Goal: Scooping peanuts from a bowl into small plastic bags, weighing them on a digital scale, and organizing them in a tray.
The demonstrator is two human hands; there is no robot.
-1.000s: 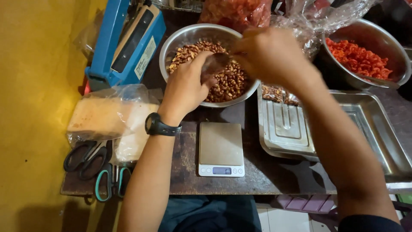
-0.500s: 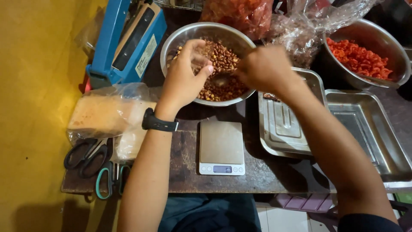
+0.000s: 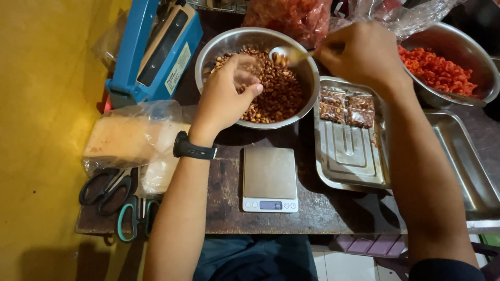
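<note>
Now the left hand (image 3: pixel 229 96) pinches a small clear bag over the round steel bowl of brown nuts (image 3: pixel 216 44), while the right hand (image 3: pixel 362 54) grips a metal spoon (image 3: pixel 286 53) just beside it

Right hand (image 3: pixel 364 54) lifts spoon (image 3: pixel 286 53) of nuts over bowl (image 3: pixel 219 44).

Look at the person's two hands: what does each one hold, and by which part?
The right hand holds a metal spoon by its handle. The left hand pinches a small clear bag at its top, over the bowl of nuts.
</note>
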